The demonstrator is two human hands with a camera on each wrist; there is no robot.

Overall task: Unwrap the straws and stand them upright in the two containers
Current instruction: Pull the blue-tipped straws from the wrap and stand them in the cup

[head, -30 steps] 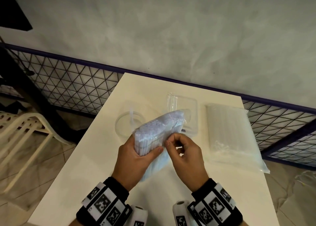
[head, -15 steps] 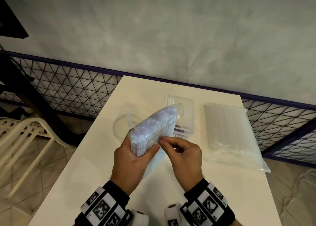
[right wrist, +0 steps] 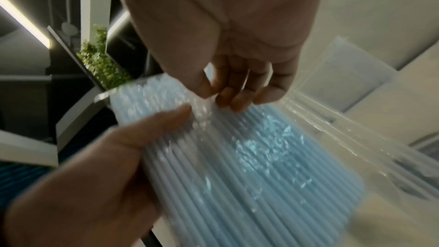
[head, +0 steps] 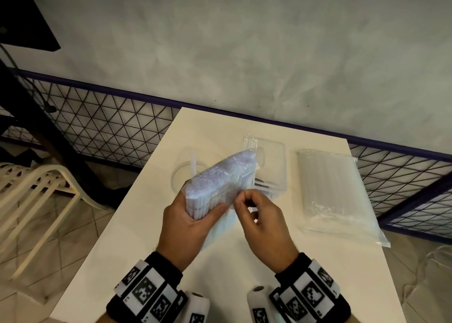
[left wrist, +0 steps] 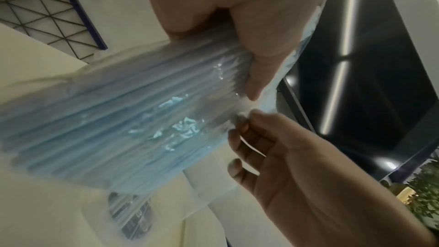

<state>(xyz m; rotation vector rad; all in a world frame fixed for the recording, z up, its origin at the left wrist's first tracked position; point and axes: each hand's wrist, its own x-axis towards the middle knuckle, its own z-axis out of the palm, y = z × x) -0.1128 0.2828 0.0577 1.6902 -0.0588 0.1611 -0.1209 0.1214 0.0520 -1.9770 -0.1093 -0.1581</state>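
Straws, pale blue and still sealed in a clear plastic pack (head: 220,183), are held up over the white table (head: 137,224) in the head view. The left hand (head: 188,222) grips the pack's near end, thumb across the straw ends. The right hand (head: 261,222) pinches the wrapper at that same end, fingertips drawn together beside the left thumb. Behind the pack stand a round clear container (head: 183,175) with a single straw in it and a square clear container (head: 274,163), side by side. Further right a second, clear pack of straws (head: 330,190) lies flat on the table.

From the left wrist, the fingers (left wrist: 261,44) curl round the blue pack (left wrist: 118,129), which slants down toward the table. The right hand (left wrist: 308,166) comes in from below, its fingertips meeting crinkled film at the pack's edge.

From the right wrist, thumb and fingers (right wrist: 228,97) nip the wrapper just past the left thumb (right wrist: 166,121), which lies pressed on the pack (right wrist: 249,157). The square container's clear wall (right wrist: 344,82) shows behind, blurred.
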